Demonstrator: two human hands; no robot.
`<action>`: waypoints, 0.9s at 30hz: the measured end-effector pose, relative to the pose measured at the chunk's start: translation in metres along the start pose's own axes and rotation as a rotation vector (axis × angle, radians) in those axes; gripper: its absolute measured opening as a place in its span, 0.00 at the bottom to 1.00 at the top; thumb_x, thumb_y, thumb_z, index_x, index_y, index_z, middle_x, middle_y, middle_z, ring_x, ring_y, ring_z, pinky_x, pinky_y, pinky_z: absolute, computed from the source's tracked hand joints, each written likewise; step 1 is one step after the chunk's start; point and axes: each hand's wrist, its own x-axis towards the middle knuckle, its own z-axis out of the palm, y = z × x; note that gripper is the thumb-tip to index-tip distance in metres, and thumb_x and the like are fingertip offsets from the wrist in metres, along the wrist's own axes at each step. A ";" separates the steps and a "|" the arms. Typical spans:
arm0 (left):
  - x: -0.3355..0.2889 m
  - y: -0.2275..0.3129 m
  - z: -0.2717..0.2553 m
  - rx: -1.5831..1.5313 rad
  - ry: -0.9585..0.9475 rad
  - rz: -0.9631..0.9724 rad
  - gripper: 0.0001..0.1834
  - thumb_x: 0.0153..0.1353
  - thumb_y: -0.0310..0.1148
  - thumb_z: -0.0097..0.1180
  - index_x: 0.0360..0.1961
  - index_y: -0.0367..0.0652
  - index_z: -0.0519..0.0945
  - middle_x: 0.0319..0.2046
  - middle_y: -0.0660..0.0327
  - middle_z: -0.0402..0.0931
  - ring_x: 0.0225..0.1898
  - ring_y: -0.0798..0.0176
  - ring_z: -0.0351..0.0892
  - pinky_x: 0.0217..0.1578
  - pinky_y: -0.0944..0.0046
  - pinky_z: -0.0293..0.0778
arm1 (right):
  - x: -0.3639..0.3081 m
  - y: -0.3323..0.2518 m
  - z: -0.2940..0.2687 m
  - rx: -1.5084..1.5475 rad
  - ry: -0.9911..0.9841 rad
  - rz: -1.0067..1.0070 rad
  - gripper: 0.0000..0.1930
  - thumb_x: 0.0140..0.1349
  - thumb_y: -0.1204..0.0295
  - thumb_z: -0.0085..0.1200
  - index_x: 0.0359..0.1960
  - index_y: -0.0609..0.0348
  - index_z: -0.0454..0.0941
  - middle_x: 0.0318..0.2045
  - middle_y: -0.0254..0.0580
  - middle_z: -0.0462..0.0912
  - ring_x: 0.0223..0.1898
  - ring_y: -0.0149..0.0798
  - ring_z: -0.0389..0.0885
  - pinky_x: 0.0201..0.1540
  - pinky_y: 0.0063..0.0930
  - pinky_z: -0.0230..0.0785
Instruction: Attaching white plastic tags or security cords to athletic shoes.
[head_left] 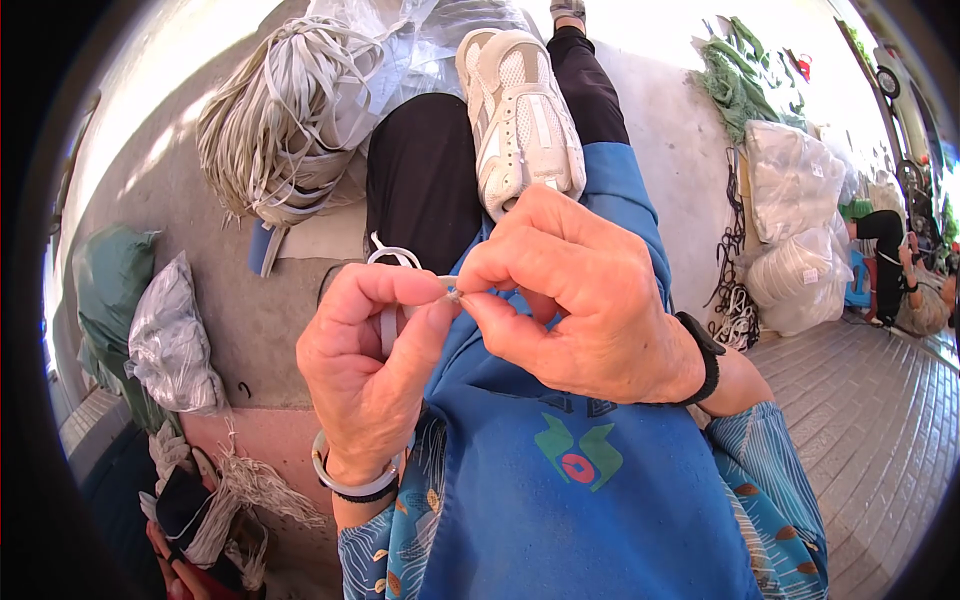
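Observation:
A white shoelace (398,254) is pinched between the fingertips of both my hands over my lap. My left hand (362,372) is closed on it with thumb and forefinger, and a loop of the lace rises behind those fingers. From the right, my right hand (592,312) pinches the lace at the same spot, its fingertips meeting the left ones. The lace end is mostly covered by the fingers. Just beyond my right hand, a beige and white sneaker (527,120) rests on my legs, with its toe away from me partly unclear and empty eyelets showing.
A big bundle of pale flat laces (285,125) lies at the far left. Clear plastic bags (790,180) and dark cords (733,230) are on the right. Green and clear bags (175,340) stand at left. Other people sit at the right edge and lower left.

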 end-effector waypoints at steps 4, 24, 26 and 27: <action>0.000 -0.007 -0.001 0.144 0.028 0.120 0.05 0.54 0.18 0.57 0.32 0.35 0.76 0.22 0.71 0.72 0.19 0.85 0.61 0.19 0.82 0.55 | 0.000 0.000 0.003 -0.053 0.029 -0.032 0.09 0.42 0.85 0.59 0.27 0.59 0.78 0.24 0.35 0.73 0.16 0.25 0.70 0.16 0.19 0.61; 0.003 -0.002 0.006 0.035 0.001 -0.008 0.07 0.55 0.19 0.58 0.35 0.33 0.75 0.27 0.69 0.72 0.21 0.85 0.61 0.19 0.82 0.57 | 0.006 0.001 -0.003 0.298 -0.112 0.359 0.02 0.51 0.81 0.54 0.25 0.61 0.75 0.22 0.26 0.72 0.20 0.15 0.67 0.21 0.11 0.58; 0.004 -0.011 -0.002 0.030 -0.041 -0.020 0.08 0.55 0.19 0.58 0.36 0.33 0.75 0.29 0.67 0.72 0.22 0.84 0.63 0.20 0.82 0.59 | 0.006 0.000 -0.002 0.316 -0.119 0.382 0.02 0.52 0.81 0.54 0.26 0.61 0.75 0.22 0.26 0.72 0.21 0.15 0.67 0.21 0.10 0.58; 0.004 -0.014 -0.006 0.025 -0.080 -0.032 0.08 0.56 0.20 0.58 0.37 0.32 0.74 0.32 0.65 0.73 0.23 0.84 0.65 0.21 0.82 0.61 | 0.005 -0.001 -0.001 0.335 -0.130 0.403 0.01 0.52 0.80 0.54 0.26 0.62 0.75 0.22 0.26 0.72 0.22 0.15 0.67 0.22 0.10 0.59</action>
